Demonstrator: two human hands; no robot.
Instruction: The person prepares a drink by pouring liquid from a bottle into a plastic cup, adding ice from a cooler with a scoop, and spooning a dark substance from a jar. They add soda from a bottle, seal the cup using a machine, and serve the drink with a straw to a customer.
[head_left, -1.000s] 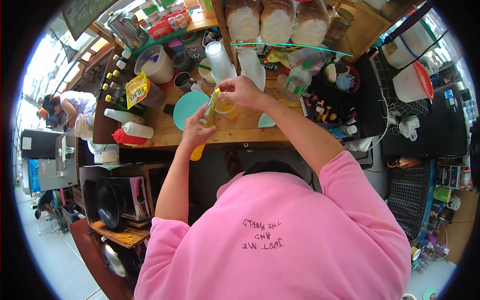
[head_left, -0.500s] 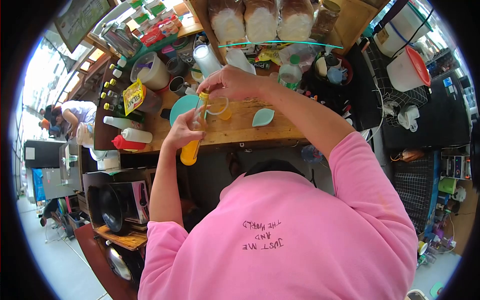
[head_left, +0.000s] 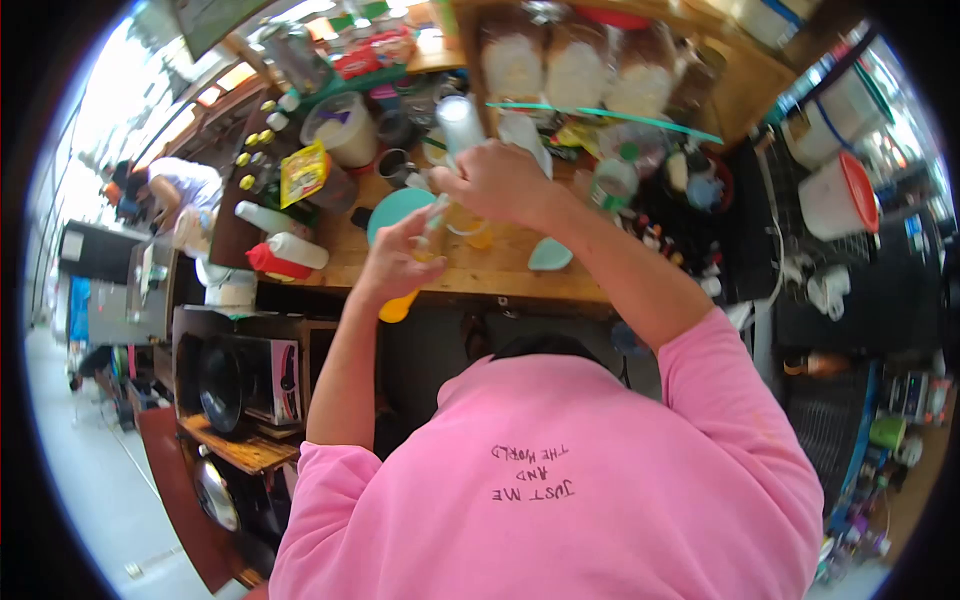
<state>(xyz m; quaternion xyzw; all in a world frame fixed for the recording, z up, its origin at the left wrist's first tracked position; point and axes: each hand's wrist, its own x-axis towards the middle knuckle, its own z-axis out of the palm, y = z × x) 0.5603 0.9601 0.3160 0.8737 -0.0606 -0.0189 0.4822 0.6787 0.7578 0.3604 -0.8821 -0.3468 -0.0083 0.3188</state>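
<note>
My left hand [head_left: 400, 262] is closed around a clear glass bottle [head_left: 398, 306] of orange liquid, tilted, its orange base showing below my fingers. The bottle's pale neck rises above my thumb. Close over the neck is my right hand [head_left: 497, 185], its fingers curled and blurred; what they pinch, if anything, is hidden. Beyond the left hand lies a round teal lid or plate [head_left: 395, 208]. A clear cup with orange liquid [head_left: 480, 237] stands partly behind my right hand. To its right a pale green leaf-shaped dish [head_left: 549, 254] rests on the wooden counter [head_left: 475, 278].
A red squeeze bottle [head_left: 270, 262] and a white squeeze bottle [head_left: 300, 250] lie at the counter's left. Behind them are a yellow packet [head_left: 306, 177] and a white tub [head_left: 340, 130]. Stacked clear cups [head_left: 459, 125] stand at the back. Another person [head_left: 187, 185] is at far left.
The view has shifted, so the counter sits further right and slightly lower. My right hand has moved off the bottle's top, where a yellow cap showed before.
</note>
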